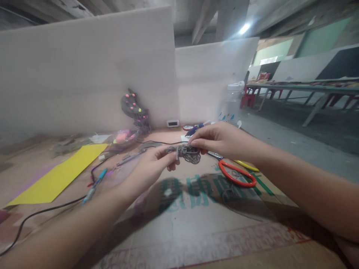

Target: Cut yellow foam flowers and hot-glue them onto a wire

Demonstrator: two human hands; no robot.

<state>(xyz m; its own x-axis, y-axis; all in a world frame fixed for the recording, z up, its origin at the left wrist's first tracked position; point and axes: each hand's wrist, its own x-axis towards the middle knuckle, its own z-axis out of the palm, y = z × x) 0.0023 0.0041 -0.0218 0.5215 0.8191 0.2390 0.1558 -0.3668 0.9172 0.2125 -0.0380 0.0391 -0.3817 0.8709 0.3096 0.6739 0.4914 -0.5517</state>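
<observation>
Grey cord bundle (192, 154) held above printed cardboard (190, 229).
The left hand (157, 158) has thumb and fingers closed on the bundle's left end; the right hand (218, 137) pinches its top between thumb and forefinger. Red-handled scissors (248, 184) lie just right of the bundle, a yellow sheet (63, 175) lies well to the left, and a small white device (172, 123) stands behind, near the partition (84, 74).

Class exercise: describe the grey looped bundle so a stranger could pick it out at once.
Find the cardboard printed with large green characters. Just beyond the characters, held between the left hand and right hand, is the grey looped bundle. Its tangled thin strands set it apart from the red-handled scissors to its right.
</observation>
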